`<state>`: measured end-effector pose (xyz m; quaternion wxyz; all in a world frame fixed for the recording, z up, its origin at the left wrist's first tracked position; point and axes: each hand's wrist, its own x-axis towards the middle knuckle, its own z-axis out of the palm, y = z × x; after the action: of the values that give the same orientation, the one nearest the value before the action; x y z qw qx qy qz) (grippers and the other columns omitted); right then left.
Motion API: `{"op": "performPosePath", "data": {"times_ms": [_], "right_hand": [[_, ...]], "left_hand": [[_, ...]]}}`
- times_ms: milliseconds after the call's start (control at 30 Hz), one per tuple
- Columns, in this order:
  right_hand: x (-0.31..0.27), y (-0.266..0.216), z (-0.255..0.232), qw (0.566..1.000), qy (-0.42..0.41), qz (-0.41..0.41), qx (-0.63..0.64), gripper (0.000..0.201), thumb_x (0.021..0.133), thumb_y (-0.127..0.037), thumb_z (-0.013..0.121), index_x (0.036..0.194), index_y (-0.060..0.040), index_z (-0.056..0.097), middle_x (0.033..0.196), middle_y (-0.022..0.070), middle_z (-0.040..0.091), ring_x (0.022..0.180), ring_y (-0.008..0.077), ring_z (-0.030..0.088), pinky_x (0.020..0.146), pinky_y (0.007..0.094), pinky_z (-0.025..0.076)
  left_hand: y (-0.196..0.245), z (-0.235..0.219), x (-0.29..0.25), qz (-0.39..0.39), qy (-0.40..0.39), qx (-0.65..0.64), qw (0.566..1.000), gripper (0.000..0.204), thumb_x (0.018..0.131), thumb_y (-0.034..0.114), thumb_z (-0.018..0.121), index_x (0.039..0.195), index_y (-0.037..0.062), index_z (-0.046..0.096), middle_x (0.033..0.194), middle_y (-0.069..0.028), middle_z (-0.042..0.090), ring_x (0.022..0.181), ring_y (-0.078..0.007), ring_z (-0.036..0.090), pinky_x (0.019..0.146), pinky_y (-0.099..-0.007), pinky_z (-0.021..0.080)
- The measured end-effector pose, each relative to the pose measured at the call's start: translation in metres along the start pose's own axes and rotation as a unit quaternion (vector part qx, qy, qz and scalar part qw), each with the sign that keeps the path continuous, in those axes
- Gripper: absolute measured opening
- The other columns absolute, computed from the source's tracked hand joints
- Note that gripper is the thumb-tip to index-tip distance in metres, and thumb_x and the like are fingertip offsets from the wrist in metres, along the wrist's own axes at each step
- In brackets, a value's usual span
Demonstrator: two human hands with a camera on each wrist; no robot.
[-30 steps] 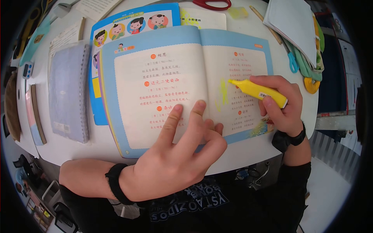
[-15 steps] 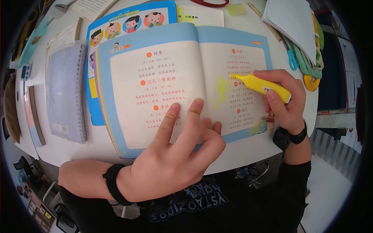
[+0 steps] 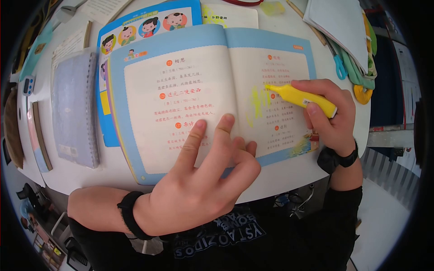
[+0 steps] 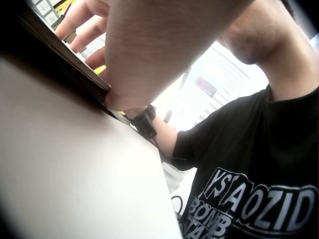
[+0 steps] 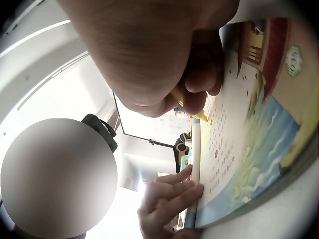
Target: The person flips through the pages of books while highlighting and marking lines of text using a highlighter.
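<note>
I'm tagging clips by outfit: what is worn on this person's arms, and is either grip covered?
Both arms come out of short black fabric sleeves. The left wrist wears a black band; the right wrist wears a black strap with a bulky, rounded black unit. The left grip and right grip are bare, with no gloves visible.

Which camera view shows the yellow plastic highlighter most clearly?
The head view, because the yellow plastic highlighter appears nearly whole in the right hand. The right wrist view shows mainly its tip; the left wrist view, nothing surely recognisable.
</note>
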<state>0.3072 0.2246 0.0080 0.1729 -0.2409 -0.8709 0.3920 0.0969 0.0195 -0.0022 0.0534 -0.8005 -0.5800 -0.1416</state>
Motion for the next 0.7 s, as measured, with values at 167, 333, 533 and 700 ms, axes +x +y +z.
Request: {"op": "performPosePath", "data": {"times_ms": [167,333,533,700], "right_hand": [[-0.001,-0.008,-0.010,0.997,0.011,0.076,0.027,0.034,0.089,-0.005,0.059,0.118,0.0023,0.074,0.089,0.0110,0.075,0.062,0.0082,0.063,0.059,0.0232,0.047],[0.004,0.015,-0.014,0.994,-0.045,-0.095,-0.006,0.034,0.088,-0.006,0.058,0.117,0.0036,0.074,0.091,0.0117,0.075,0.063,0.0102,0.064,0.060,0.0233,0.050],[-0.003,-0.009,-0.002,0.987,-0.016,0.027,0.160,0.032,0.096,-0.007,0.058,0.123,0.0039,0.071,0.096,0.0116,0.075,0.068,0.0118,0.065,0.061,0.0241,0.050],[-0.004,0.000,-0.005,0.998,0.050,0.033,-0.001,0.032,0.098,-0.006,0.059,0.127,0.0022,0.069,0.090,0.0075,0.072,0.063,0.0060,0.059,0.059,0.0204,0.046]], "left_hand": [[0.001,0.001,0.001,-0.011,0.008,-0.008,1.000,0.017,0.086,0.014,0.081,0.100,0.0060,0.077,0.098,-0.0037,0.061,0.116,-0.0377,0.070,0.095,-0.0513,0.061],[0.001,0.000,0.002,-0.013,0.009,-0.007,1.000,0.016,0.086,0.015,0.082,0.097,0.0049,0.076,0.098,-0.0036,0.061,0.116,-0.0375,0.071,0.095,-0.0509,0.061],[0.001,0.000,0.001,-0.013,0.007,-0.011,1.000,0.016,0.087,0.015,0.082,0.098,0.0046,0.076,0.097,-0.0038,0.060,0.116,-0.0376,0.071,0.095,-0.0509,0.061],[0.000,-0.001,0.002,-0.007,0.000,-0.008,1.000,0.015,0.086,0.014,0.082,0.098,0.0057,0.077,0.096,-0.0041,0.060,0.116,-0.0381,0.071,0.095,-0.0511,0.061]]}}
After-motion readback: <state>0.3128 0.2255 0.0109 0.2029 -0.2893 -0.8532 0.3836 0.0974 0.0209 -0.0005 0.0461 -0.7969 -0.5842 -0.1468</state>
